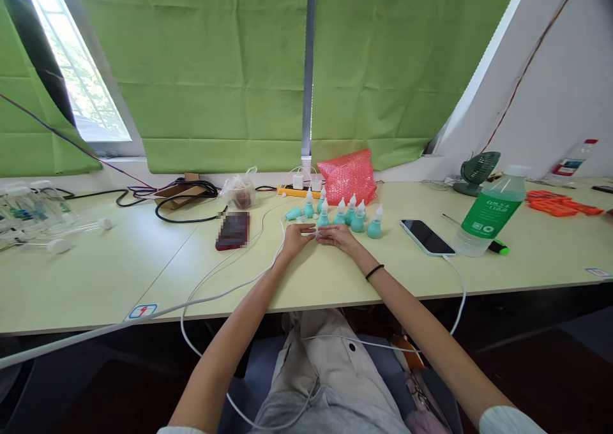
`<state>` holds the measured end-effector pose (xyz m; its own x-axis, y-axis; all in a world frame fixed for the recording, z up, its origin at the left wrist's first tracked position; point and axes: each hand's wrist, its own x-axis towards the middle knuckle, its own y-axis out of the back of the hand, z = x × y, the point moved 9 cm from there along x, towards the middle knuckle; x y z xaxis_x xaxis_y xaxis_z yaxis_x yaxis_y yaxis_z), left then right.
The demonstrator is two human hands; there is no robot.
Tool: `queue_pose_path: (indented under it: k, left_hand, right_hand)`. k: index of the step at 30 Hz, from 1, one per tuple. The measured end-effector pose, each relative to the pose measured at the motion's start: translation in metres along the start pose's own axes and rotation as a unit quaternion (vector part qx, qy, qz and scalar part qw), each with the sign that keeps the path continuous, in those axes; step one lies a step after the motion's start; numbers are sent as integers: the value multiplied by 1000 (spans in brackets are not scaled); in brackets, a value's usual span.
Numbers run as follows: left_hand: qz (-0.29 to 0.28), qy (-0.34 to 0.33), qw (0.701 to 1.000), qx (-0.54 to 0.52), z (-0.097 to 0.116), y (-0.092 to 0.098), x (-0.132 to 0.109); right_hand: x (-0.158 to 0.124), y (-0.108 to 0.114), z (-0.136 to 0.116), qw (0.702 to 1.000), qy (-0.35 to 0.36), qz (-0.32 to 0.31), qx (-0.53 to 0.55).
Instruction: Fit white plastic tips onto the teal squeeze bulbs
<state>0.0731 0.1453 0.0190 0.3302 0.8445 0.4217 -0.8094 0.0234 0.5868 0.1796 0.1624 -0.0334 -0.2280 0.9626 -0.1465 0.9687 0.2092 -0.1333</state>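
Observation:
My left hand [297,239] and my right hand [338,237] meet over the table, fingertips pinched together. Between them is something small and pale, too hidden to name. Just beyond my fingers stand several teal squeeze bulbs with clear pointed tips, which look like nasal aspirators. One nasal aspirator [374,228] stands at the right end of the group, and another nasal aspirator [309,209] is farther back. A teal bulb [294,214] lies on its side beyond my left hand, with small clear pieces near it.
Behind the bulbs lies a pink bubble-wrap pouch [348,177] beside a yellow power strip [291,191]. Rightward are a phone [428,237], a green-labelled bottle [492,212] and a small fan [476,171]. A dark red item [233,231] lies left. A white cable [230,291] crosses near my left arm.

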Motion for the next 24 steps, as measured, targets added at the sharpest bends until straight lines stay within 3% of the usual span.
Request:
queue_pose_path:
  k: [15, 24]
  left_hand:
    - [-3, -12, 993, 115, -4, -4, 4]
    - [-2, -51, 986, 159, 9, -3, -2]
  right_hand:
    - [-2, 1, -1, 1000, -7, 5, 0]
    - [-8, -1, -3, 1000, -16, 13, -4]
